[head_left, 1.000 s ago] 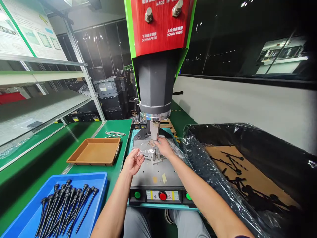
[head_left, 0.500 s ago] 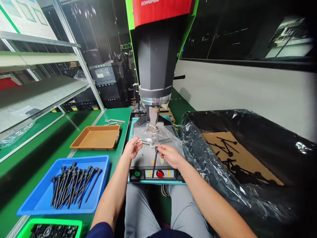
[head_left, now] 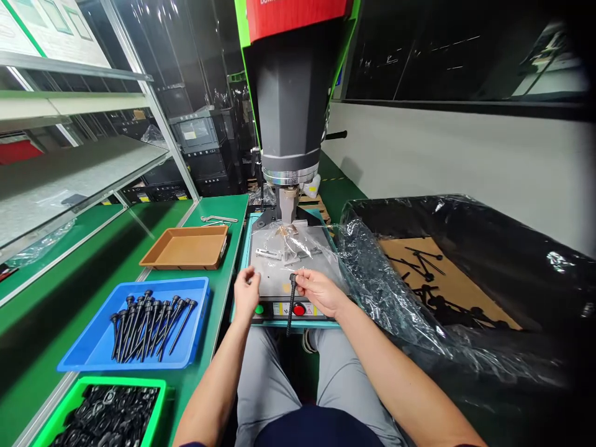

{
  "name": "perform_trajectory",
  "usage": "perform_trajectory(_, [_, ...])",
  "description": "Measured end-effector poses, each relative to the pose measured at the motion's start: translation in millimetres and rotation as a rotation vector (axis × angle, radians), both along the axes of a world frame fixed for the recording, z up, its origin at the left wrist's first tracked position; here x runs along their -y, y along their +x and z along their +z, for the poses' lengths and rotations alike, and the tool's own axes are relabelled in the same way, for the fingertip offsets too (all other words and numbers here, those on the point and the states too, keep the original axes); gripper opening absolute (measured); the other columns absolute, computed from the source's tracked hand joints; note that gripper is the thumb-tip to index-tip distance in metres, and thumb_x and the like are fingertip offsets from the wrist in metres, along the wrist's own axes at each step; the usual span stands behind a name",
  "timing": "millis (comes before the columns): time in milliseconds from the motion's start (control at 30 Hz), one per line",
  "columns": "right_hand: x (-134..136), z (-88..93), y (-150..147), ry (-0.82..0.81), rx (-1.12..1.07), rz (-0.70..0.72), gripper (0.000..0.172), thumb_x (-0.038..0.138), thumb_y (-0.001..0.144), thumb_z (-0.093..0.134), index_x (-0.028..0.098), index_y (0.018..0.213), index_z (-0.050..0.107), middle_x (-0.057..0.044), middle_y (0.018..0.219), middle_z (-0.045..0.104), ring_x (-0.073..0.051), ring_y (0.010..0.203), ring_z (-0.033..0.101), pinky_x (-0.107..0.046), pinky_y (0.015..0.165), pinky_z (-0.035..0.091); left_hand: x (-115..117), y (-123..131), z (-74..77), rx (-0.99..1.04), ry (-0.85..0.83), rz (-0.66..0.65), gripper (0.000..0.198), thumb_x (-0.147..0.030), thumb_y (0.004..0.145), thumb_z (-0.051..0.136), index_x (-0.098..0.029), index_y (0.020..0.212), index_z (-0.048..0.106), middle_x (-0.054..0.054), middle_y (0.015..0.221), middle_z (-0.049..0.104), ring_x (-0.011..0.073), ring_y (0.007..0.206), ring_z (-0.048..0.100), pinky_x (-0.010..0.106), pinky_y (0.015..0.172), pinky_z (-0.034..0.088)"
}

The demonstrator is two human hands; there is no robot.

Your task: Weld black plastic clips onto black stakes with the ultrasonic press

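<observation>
My right hand [head_left: 321,290] pinches a thin black plastic rod with a wider knobbed head [head_left: 292,304]. The rod hangs nearly upright by its head, over the front edge of the press machine's base plate [head_left: 274,282]. My left hand [head_left: 246,295] is beside the plate's left front corner, near the green button [head_left: 259,308]; its fingers are loosely bent, thumb apart, and nothing shows in them. Behind both hands, clear plastic film [head_left: 302,239] covers the metal fixture [head_left: 269,254] under the machine's horn [head_left: 287,205].
On the left bench stand a blue tray [head_left: 88,347] of similar black rods, a green bin [head_left: 161,397] of small black parts and a brown tray [head_left: 186,244]. A wrench [head_left: 218,218] lies behind. A plastic-lined box [head_left: 372,279] holding rods on cardboard is at right. A red button [head_left: 298,309] faces me.
My left hand has drawn back from the plastic film toward the plate's left front corner. My right hand still holds the rod. The camera view has shifted slightly.
</observation>
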State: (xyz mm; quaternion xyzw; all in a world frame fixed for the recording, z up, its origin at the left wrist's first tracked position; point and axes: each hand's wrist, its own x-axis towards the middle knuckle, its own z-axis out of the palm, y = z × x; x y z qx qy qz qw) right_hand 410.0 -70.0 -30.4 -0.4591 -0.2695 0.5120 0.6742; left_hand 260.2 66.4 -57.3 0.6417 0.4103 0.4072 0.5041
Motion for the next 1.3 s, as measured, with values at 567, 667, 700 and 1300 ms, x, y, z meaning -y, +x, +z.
perform_trajectory(567, [2.0, -0.9, -39.2, 0.005, 0.243, -0.18, 0.048, 0.047, 0.069, 0.075, 0.016, 0.104, 0.064, -0.002, 0.076, 0.062, -0.014, 0.063, 0.055, -0.028, 0.057, 0.045, 89.3, -8.7, 10.2, 0.266, -0.349, -0.444, 0.03, -0.043, 0.077, 0.069, -0.013, 0.081, 0.064, 0.002, 0.065, 0.065, 0.0069, 0.043, 0.05, 0.018, 0.04, 0.034])
perform_trajectory(667, [3.5, -1.9, -44.3, 0.003, 0.211, -0.228, 0.047, 0.043, 0.067, 0.077, 0.016, 0.103, 0.064, 0.002, 0.07, 0.056, -0.01, 0.053, 0.048, -0.024, 0.047, 0.039, 91.8, -8.4, 9.1, 0.323, -0.4, -0.458, 0.03, -0.042, 0.076, 0.07, -0.013, 0.078, 0.065, 0.001, 0.06, 0.064, 0.0047, 0.04, 0.043, 0.018, 0.039, 0.026])
perform_trajectory(700, [4.2, -1.7, -45.6, 0.002, 0.204, -0.239, 0.047, 0.043, 0.067, 0.077, 0.016, 0.102, 0.064, 0.002, 0.07, 0.056, -0.01, 0.052, 0.047, -0.023, 0.045, 0.038, 92.1, -8.3, 8.7, 0.338, -0.412, -0.462, 0.03, -0.042, 0.076, 0.07, -0.013, 0.077, 0.065, 0.002, 0.06, 0.064, 0.0047, 0.04, 0.043, 0.018, 0.039, 0.026])
perform_trajectory(1300, [2.1, -0.7, -64.1, -0.023, 0.27, -0.221, 0.047, 0.041, 0.072, 0.072, 0.018, 0.111, 0.062, -0.002, 0.079, 0.059, -0.013, 0.059, 0.051, -0.026, 0.049, 0.042, 88.1, -19.7, 2.8, 0.407, -0.425, -0.46, 0.03, -0.042, 0.076, 0.07, -0.013, 0.078, 0.064, 0.001, 0.06, 0.064, 0.0061, 0.042, 0.045, 0.019, 0.043, 0.031])
